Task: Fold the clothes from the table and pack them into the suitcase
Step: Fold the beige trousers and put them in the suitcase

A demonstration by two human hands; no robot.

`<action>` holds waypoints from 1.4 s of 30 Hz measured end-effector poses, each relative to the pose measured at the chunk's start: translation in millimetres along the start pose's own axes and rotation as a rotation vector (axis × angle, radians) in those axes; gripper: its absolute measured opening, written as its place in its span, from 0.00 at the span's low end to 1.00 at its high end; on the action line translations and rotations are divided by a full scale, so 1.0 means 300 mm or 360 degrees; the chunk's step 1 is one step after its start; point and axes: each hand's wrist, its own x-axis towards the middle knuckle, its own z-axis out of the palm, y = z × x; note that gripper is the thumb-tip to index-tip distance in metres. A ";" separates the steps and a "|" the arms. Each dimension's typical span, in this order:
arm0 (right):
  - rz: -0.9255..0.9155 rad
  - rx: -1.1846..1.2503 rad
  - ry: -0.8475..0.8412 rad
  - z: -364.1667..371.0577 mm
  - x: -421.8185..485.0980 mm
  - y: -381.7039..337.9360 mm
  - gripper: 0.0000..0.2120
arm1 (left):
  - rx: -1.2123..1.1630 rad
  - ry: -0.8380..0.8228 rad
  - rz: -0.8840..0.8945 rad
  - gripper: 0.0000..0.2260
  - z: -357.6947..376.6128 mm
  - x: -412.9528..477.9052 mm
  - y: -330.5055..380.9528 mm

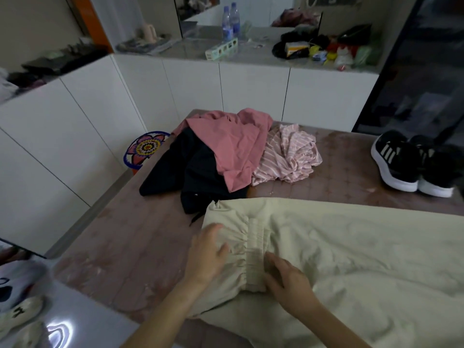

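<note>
Right now, head view: cream garment [351, 247] lies spread along near edge of surface [113, 247]. Left hand [208, 254] & right hand [288, 282] press flat on its gathered elastic, fingers straight and slightly apart, prob. smoothing it for a fold. Unfolded pile [226, 151] sits toward far edge; suitcase not in view.

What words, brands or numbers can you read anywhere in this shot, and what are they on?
No text can be read.
Water bottles: labels too blurred to read.
Small box on the counter: print too blurred to read.
Green carton: markings too small to read.
Black sneakers: white stripes only, no lettering legible.
</note>
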 end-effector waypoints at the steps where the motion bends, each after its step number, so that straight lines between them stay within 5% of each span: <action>1: 0.0039 0.0035 -0.0021 -0.005 0.012 -0.021 0.36 | 0.0030 0.0030 -0.0060 0.26 -0.001 0.015 -0.041; 6: 0.0450 0.0222 -0.0034 0.003 0.080 -0.094 0.33 | -0.0124 -0.0207 -0.0430 0.38 0.039 0.037 -0.111; 12: 0.0553 0.0567 0.0126 -0.025 0.106 -0.101 0.31 | -0.0434 -0.0101 -0.0340 0.40 0.015 0.071 -0.090; 15: 0.0539 0.0324 0.0200 -0.053 0.103 -0.072 0.25 | -0.0419 -0.0104 -0.0248 0.35 -0.013 0.089 -0.068; 17: 0.0585 -0.0162 0.0133 -0.046 0.093 -0.053 0.21 | -0.0302 -0.0155 -0.0291 0.33 -0.024 0.118 -0.068; 21: -0.0199 -0.0567 0.0444 -0.007 0.049 -0.105 0.20 | -0.0001 -0.0300 -0.0145 0.22 -0.018 0.235 -0.095; 23: -0.0712 -0.0689 0.0236 0.048 0.025 -0.163 0.25 | 0.0235 -0.0479 -0.0013 0.20 -0.018 0.305 -0.101; 25: -0.0836 -0.0905 -0.0125 0.131 0.025 -0.213 0.29 | 0.0418 -0.0657 0.0036 0.20 -0.020 0.358 -0.108; 28: -0.0476 -0.0836 -0.0566 0.238 0.030 -0.278 0.26 | 0.0518 -0.0768 0.0021 0.21 -0.027 0.391 -0.109; 31: -0.0366 -0.1052 -0.0924 0.253 0.034 -0.271 0.47 | 0.0469 -0.0658 -0.0011 0.25 -0.016 0.395 -0.100; 37: -0.0504 -0.0899 -0.0709 0.236 0.010 -0.243 0.34 | 0.0013 -0.0459 -0.0542 0.33 -0.013 0.371 -0.057; 42: -0.0827 -0.0755 -0.0108 0.033 0.188 -0.212 0.17 | -0.0052 -0.0605 -0.0704 0.28 -0.046 0.203 -0.110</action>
